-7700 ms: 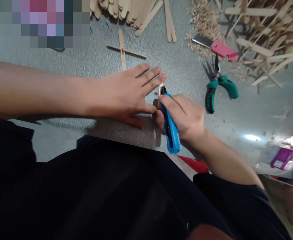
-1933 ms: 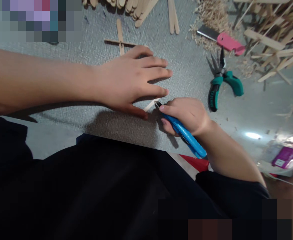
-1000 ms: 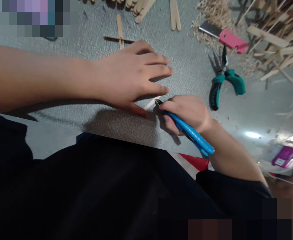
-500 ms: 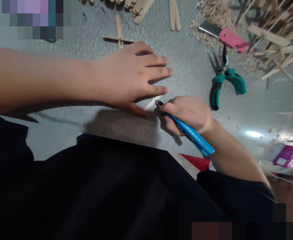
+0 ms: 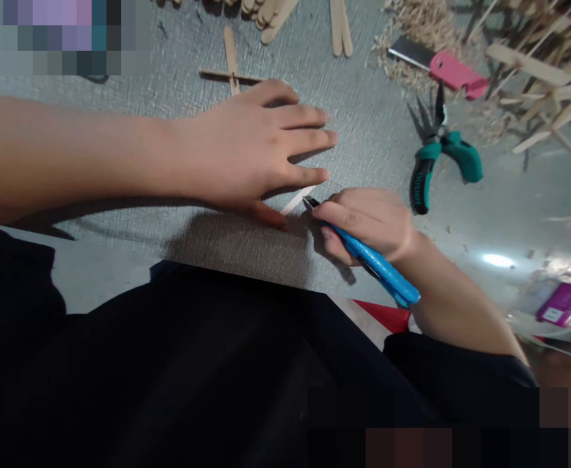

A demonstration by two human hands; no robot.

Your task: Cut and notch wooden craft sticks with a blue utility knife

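Note:
My left hand [image 5: 266, 146] lies palm down on the grey textured table top with its fingers spread. A thin pale wooden strip [image 5: 299, 200] runs slantwise beside its thumb and index finger; whether they press on it I cannot tell. My right hand [image 5: 370, 221] is closed around a blue utility knife [image 5: 380, 266]. The short blade at its front end points at the strip, close to the strip's edge. Beyond my left hand, two craft sticks lie crossed [image 5: 231, 58], partly covered by that hand.
Green-handled pliers [image 5: 441, 146] lie open at the right. Behind them, a pink-handled blade [image 5: 455, 71] rests on wood shavings [image 5: 421, 23]. Loose craft sticks [image 5: 341, 29] line the far side, and a heap of joined sticks [image 5: 548, 91] stands far right. A purple packet [image 5: 565, 304] sits lower right.
Both hands, the knife and the strip keep nearly the same places. The view has shifted very slightly, moving the pliers and pink-handled blade a little to the right.

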